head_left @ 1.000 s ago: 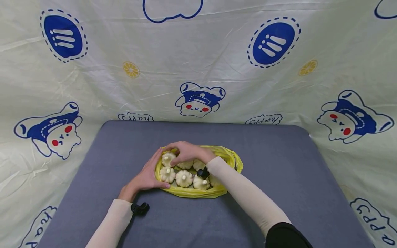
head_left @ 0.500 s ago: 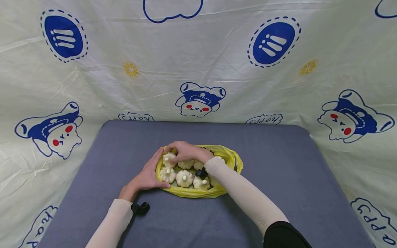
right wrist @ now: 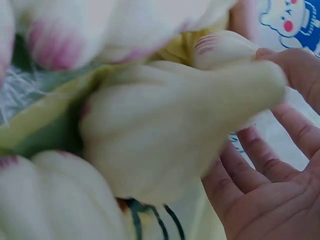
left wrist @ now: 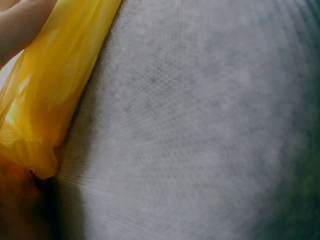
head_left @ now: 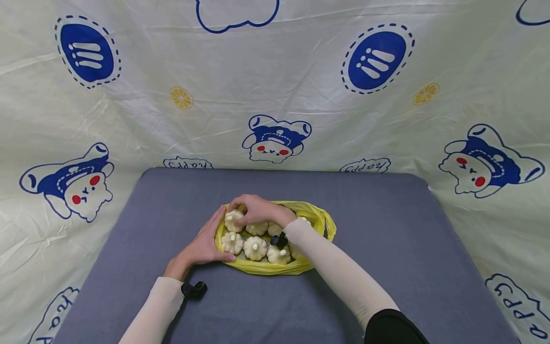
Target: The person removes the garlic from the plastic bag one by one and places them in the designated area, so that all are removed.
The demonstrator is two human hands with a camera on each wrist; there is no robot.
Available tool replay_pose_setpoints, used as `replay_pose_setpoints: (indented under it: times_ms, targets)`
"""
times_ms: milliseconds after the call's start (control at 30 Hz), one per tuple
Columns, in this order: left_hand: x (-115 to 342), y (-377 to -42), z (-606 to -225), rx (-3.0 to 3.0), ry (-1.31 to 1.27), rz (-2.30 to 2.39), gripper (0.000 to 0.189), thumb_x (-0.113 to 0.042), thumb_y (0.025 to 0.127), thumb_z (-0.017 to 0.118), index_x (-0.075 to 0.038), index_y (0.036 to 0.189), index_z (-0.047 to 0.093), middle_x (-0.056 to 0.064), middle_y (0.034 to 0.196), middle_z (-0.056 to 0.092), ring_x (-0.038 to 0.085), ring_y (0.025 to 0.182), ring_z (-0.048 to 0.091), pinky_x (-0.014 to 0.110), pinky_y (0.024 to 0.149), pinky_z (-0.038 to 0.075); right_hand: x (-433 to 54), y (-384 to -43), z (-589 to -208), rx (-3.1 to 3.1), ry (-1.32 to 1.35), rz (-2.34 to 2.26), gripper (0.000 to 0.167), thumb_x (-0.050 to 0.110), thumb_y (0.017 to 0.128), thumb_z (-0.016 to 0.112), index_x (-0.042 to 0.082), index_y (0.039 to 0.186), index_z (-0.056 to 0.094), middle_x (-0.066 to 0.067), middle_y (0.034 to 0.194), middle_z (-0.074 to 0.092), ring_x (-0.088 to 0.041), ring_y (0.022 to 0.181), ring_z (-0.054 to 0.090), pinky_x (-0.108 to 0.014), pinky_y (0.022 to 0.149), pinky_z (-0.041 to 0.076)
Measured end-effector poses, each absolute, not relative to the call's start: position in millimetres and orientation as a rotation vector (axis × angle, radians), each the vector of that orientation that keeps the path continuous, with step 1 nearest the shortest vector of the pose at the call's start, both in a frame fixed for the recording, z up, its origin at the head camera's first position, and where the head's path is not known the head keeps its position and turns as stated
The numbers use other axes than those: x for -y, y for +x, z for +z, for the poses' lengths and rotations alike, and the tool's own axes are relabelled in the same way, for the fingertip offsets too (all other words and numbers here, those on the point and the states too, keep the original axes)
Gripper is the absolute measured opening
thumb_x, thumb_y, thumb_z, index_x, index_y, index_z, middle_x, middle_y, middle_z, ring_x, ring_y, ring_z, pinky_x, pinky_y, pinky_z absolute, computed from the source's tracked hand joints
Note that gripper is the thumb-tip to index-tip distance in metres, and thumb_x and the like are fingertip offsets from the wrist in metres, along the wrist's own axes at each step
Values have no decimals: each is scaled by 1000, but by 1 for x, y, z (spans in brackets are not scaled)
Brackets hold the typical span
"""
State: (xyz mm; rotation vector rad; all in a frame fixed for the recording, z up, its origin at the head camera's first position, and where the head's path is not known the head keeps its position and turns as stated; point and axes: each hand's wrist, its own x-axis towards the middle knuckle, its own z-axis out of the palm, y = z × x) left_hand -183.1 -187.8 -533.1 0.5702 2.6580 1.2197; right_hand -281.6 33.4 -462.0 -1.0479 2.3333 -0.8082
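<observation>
A yellow plastic bag sits with its mouth spread wide, several garlic bulbs standing inside with stems up. My left hand lies against the bag's left end, fingers extended along the far side and thumb along the near side. In the left wrist view, part of that hand rests on the yellow plastic. My right hand reaches over the bag, thumb and fingers around the garlic bulb at the back left corner. The right wrist view shows a digit touching a far bulb, behind a nearer bulb.
Under the bag is a table with a grey-blue cloth. A pale printed sheet hangs behind and at both sides. White mesh shows between bulbs in the right wrist view. Each wrist carries a small black camera.
The right forearm has shifted slightly left, with the hand staying at the back left bulb. The left hand and the bag look almost unchanged.
</observation>
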Motion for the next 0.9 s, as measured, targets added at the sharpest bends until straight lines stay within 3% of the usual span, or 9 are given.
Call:
replay_pose_setpoints:
  times_ms: [433,900]
  targets:
    - [188,-182,-531,-2664,575,1208,133,-48,68,92,-23,168,8,7,175,4,42,158,9,73,119,15,-62,-280,-429,-2354,-1000,-1072,34,25,96,72,22,130,70,-9,140,58,-26,121,66,-34,100,55]
    - [187,-182,-531,-2662,579,1205,125,-47,69,92,-21,167,18,8,175,3,44,158,8,75,118,15,-122,-258,-417,-2412,-856,-1309,36,22,95,74,17,129,68,-6,135,61,-24,118,68,-38,98,57]
